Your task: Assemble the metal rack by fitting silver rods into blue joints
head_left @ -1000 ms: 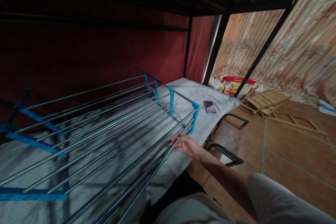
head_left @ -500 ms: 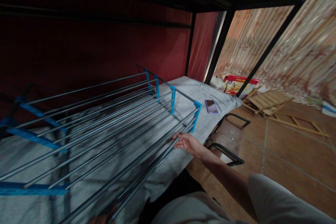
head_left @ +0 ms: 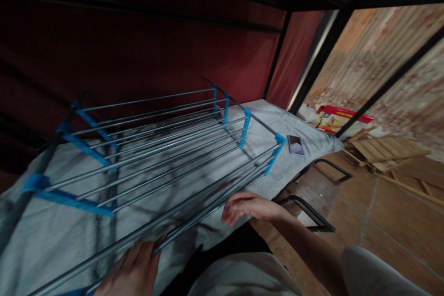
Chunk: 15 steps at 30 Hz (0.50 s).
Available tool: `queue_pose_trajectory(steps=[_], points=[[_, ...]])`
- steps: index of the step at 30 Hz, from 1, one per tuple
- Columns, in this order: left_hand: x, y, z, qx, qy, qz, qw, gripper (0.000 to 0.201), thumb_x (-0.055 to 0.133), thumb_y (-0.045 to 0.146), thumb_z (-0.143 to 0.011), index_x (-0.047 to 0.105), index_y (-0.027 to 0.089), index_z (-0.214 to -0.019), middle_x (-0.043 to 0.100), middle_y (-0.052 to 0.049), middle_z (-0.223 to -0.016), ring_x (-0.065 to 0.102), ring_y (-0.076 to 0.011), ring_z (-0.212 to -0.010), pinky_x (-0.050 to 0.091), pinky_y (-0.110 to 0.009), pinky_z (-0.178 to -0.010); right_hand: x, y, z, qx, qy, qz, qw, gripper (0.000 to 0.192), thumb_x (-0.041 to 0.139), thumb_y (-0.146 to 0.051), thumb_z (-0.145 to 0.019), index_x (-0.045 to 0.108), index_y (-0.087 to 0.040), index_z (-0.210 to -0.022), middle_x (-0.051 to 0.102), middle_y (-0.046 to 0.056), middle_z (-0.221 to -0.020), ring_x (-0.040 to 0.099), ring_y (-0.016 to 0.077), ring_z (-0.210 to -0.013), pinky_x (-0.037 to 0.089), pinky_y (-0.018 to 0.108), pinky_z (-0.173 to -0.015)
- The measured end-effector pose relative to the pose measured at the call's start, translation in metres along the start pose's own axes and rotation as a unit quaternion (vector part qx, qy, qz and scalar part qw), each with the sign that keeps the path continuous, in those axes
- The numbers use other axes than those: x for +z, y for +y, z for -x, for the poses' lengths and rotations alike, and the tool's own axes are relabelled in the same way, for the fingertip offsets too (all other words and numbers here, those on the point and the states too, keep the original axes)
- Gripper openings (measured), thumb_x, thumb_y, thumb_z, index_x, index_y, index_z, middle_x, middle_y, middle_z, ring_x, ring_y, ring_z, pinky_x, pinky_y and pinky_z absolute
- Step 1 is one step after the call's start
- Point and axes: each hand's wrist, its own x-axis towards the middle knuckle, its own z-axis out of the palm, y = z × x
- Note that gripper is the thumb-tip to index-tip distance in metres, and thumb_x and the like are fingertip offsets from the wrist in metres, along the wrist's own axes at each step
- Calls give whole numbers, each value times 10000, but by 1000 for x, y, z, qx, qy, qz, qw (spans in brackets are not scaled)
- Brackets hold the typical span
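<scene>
Right hand (head_left: pixel 239 208), half-open and empty, has left the near rods (head_left: pixel 194 222) of the blue-jointed rack (head_left: pixel 244 129); only my left hand (head_left: pixel 132 270) grips them, apparently steadying the rack on the grey-covered bed (head_left: pixel 268 118).

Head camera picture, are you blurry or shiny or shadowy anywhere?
In the head view, the curtain on the right looks smeary; in the head view, the top is nearly black and the red backing fades into gloom at the left; also in the head view, soft shadow stripes lie on the grey cloth, and one rack bar has a pale shine.
</scene>
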Motion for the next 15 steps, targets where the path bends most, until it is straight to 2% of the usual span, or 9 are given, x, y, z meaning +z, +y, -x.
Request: queue_pose_trajectory(steps=[2,4,5,7,10,12,15], points=[[-13,16,-4,-20,-36,-22,999,304,442,311,-980,728,227,-916,736,-72,-870,671,-247,-742,440,-332,-605,21,-5,-2,-38,0,92,995,318,615,-464,-961,720,-172,-1034,744,86,-1050,705,192,-955,559,345,-890],[-23,30,-12,-39,-79,-24,996,280,469,281,-980,726,213,-894,741,-85,-904,681,-248,-795,456,-332,-652,37,-7,-9,-111,16,249,962,278,541,-404,-1013,708,-205,-1109,717,88,-1167,670,199,-1090,528,357,-975],[-26,34,-16,-53,-102,-23,993,248,492,258,-973,730,204,-927,742,-92,-926,684,-252,-819,466,-337,-677,43,-7,-15,-152,25,336,929,270,506,-366,-1031,698,-221,-1153,692,91,-1241,639,203,-1167,506,369,-1022],[-28,39,-22,-73,-128,-11,989,179,549,210,-946,726,187,-960,737,-96,-938,683,-258,-861,480,-348,-717,51,-3,-29,-218,38,496,839,298,453,-296,-1046,669,-241,-1244,644,97,-1345,583,215,-1263,459,412,-1094],[-29,41,-26,-97,-129,9,987,142,573,167,-936,713,179,-954,733,-84,-940,680,-252,-894,487,-357,-766,57,9,-52,-244,34,662,708,353,438,-249,-1041,623,-224,-1340,664,110,-1320,614,240,-1201,459,452,-1077],[-29,42,-27,-110,-126,19,986,127,578,154,-934,703,176,-923,729,-76,-916,679,-247,-888,488,-360,-777,57,14,-61,-236,18,718,654,351,457,-240,-1034,623,-210,-1342,702,105,-1242,652,238,-1106,491,424,-1007],[-29,43,-30,-123,-111,30,986,114,588,144,-924,690,182,-890,717,-76,-877,674,-252,-891,496,-375,-789,53,16,-68,-228,2,751,619,329,467,-232,-1034,643,-219,-1312,736,84,-1125,677,215,-994,516,362,-886]])
